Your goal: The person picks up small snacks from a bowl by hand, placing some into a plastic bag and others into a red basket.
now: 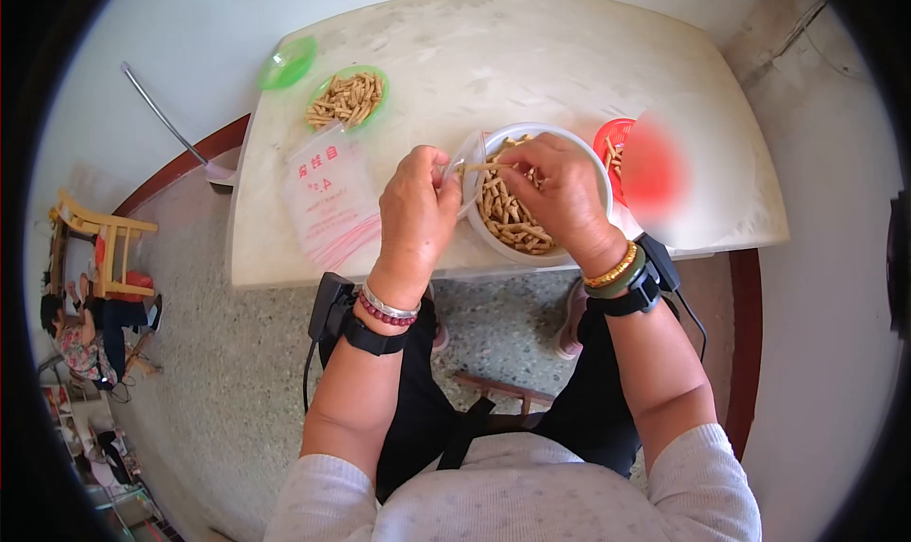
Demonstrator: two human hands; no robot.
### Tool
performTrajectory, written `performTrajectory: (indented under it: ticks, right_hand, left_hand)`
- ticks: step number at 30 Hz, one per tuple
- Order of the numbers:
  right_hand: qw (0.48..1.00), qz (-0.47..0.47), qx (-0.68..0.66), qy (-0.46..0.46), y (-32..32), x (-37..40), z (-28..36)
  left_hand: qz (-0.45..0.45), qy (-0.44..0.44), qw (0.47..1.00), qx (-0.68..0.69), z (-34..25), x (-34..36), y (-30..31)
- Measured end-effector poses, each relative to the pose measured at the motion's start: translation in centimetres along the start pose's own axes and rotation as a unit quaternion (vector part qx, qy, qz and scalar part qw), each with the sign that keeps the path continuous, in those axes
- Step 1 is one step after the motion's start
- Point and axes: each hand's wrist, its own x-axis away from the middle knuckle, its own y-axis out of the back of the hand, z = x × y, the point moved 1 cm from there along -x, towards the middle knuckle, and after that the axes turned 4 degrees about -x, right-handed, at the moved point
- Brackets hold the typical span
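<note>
Pale shirt (512, 495) nearest, cut off by the bottom edge; dark trousers (408, 419) below the table, partly covered by the forearms. Bands and bracelets on both wrists. Left hand (422, 196) closed on a small clear bag (470, 153), thumb and fingertips together at its edge; the curled fingers are partly out of sight, and the bag's outline is hard to make out against the bowl (608, 186). Right hand (560, 186) pinches one tan stick (486, 166) between thumb and forefinger, its other fingers curled, their tips hidden. Stick lies roughly level, near end in the right fingertips, far end at the bag, just beside the left fingertips; whether that end is inside, cannot tell through the plastic. White bowl under the right hand, loose sticks (517, 221) in it, some covered by that hand. To its right, a red basket (608, 136) holding a few sticks, largely lost in a round blur. To the left of the left hand, flat clear bags (332, 196) with red print, overlapping. Beyond them, a green plate (381, 79) of sticks, and beside it a green dish (288, 63), contents unclear. Far left across the floor (228, 381), a seated person (85, 352) by a wooden chair (114, 248), small and distorted.
</note>
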Motion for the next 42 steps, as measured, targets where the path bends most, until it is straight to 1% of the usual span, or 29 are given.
performTrajectory:
  ticks: [1, 3, 4, 5, 6, 7, 9, 10, 11, 12, 13, 14, 15, 17, 19, 21, 23, 25, 26, 27, 29, 30, 33, 35, 36, 38, 39, 41, 42]
  right_hand:
    - [1.000, -0.001, -0.001, 0.000, -0.6, -0.2, 0.0]
    - [0.997, 0.026, 0.033, 0.058, -2.0, -0.4, -0.1]
    - [0.997, 0.037, 0.024, 0.064, -2.5, -0.5, -0.1]
    - [0.997, 0.038, 0.023, 0.063, -2.7, -0.5, -0.1]
    - [0.999, 0.030, -0.038, 0.023, -2.8, -0.5, 0.1]
    - [0.995, 0.021, -0.100, -0.017, -2.9, -0.6, 0.2]
    - [0.990, -0.035, -0.124, -0.049, -2.4, -0.6, -2.1]
    - [0.988, -0.027, -0.113, -0.101, -1.3, -0.7, -2.9]
    - [0.983, -0.020, -0.101, -0.153, 0.0, -0.7, -3.6]
    - [0.983, -0.017, -0.097, -0.153, 1.1, -0.3, -4.4]
    - [0.987, 0.016, -0.010, -0.157, 2.2, 0.0, -5.2]
    - [0.983, 0.048, 0.077, -0.159, 3.0, 0.3, -5.9]
    - [0.983, 0.050, 0.081, -0.159, 3.4, 0.6, -6.0]
    - [0.977, 0.117, 0.078, -0.161, 3.9, 1.3, -5.8]
    - [0.979, 0.114, 0.088, -0.148, 3.5, 1.9, -5.9]
    - [0.978, 0.134, 0.124, -0.104, 2.7, 2.2, -6.0]
    - [0.976, 0.133, 0.137, -0.108, 2.0, 2.2, -5.9]
    - [0.969, 0.164, 0.162, -0.089, 0.9, 2.0, -6.4]
    - [0.959, 0.179, 0.179, -0.125, 0.3, 2.0, -6.6]
    - [0.960, 0.177, 0.178, -0.127, -0.1, 1.9, -6.1]
    - [0.938, 0.195, 0.250, -0.141, -0.4, 1.9, -5.2]
    - [0.938, 0.193, 0.249, -0.143, -0.3, 1.9, -5.3]
    - [0.935, 0.232, 0.219, -0.152, -0.1, 1.9, -5.6]
    - [0.949, 0.272, 0.096, -0.131, 0.4, 2.3, -5.8]
    - [0.948, 0.274, 0.096, -0.131, 0.7, 2.3, -5.9]
    - [0.960, 0.204, 0.015, -0.190, 1.7, 1.9, -6.0]
    - [0.960, 0.206, 0.016, -0.189, 2.1, 1.9, -6.0]
    - [0.930, 0.137, -0.174, -0.293, 2.9, 1.9, -6.1]
    - [0.909, 0.131, -0.225, -0.325, 3.2, 1.8, -6.0]
  left_hand:
    - [0.001, -0.001, 1.000, -0.001, 0.5, -0.2, 0.0]
    - [-0.010, 0.017, 0.998, 0.058, 1.4, -0.6, 0.0]
    - [-0.009, 0.017, 0.998, 0.058, 1.6, -0.8, -0.1]
    - [-0.010, 0.061, 0.990, 0.125, 1.9, -1.1, -0.3]
    - [-0.013, 0.106, 0.976, 0.192, 1.8, -1.2, -0.3]
    - [-0.015, 0.108, 0.975, 0.191, 1.6, -1.3, -0.1]
    - [0.014, 0.133, 0.962, 0.240, 1.2, -1.4, 0.1]
    - [0.013, 0.136, 0.961, 0.241, 1.4, -1.3, 0.0]
    - [0.016, 0.122, 0.965, 0.231, 1.4, -1.2, -0.3]
    - [0.018, 0.108, 0.969, 0.221, 1.4, -1.2, -0.5]
    - [0.017, 0.109, 0.968, 0.225, 1.2, -1.0, -0.6]
    - [0.030, 0.079, 0.975, 0.207, 0.7, -0.9, -0.6]
    - [0.043, 0.049, 0.980, 0.188, 0.3, -0.7, -0.6]
    - [0.019, 0.035, 0.982, 0.183, -0.5, -0.6, -0.4]
    - [-0.004, 0.019, 0.985, 0.173, -1.3, -0.4, -0.1]
    - [-0.028, 0.014, 0.974, 0.224, -2.0, -0.1, 0.1]
    - [-0.029, -0.003, 0.976, 0.218, -2.5, 0.2, 0.1]
    - [-0.031, -0.020, 0.977, 0.211, -2.8, 0.5, 0.0]
    - [-0.025, -0.021, 0.978, 0.208, -2.9, 0.6, 0.0]
    - [-0.019, -0.022, 0.978, 0.206, -3.0, 0.6, -0.1]
    - [-0.018, -0.023, 0.976, 0.215, -3.0, 0.5, -0.3]
    - [-0.020, -0.021, 0.974, 0.225, -2.9, 0.5, -0.3]
    - [-0.033, -0.031, 0.972, 0.231, -2.8, 0.4, -0.1]
    - [-0.032, -0.028, 0.972, 0.230, -2.7, 0.4, 0.0]
    - [-0.032, -0.025, 0.973, 0.229, -2.7, 0.4, 0.0]
    - [-0.028, -0.025, 0.972, 0.233, -3.3, 0.5, 0.5]
    - [-0.024, -0.028, 0.971, 0.237, -3.6, 0.6, 0.6]
    - [-0.016, -0.026, 0.969, 0.245, -3.9, 0.8, 0.2]
    - [-0.008, -0.025, 0.967, 0.252, -4.1, 1.0, 0.1]
